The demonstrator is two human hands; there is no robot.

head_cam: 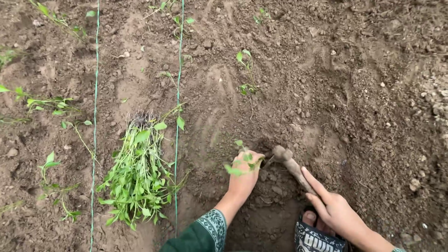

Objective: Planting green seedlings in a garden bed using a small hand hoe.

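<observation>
Seedling (242, 163) pinched in left hand (243, 177) fingers (254, 157), beside right hand's (337, 212) stick (291, 167)

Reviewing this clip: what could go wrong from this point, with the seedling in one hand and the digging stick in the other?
1. The left hand pinches a thin seedling by its stem; a tight squeeze might bruise or snap it.
2. The right hand works a soil-caked digging stick close to the left fingers, so a slip might jab them or the plant.
3. The bundle of seedlings lies with its roots bare on the soil and may dry out.
</observation>
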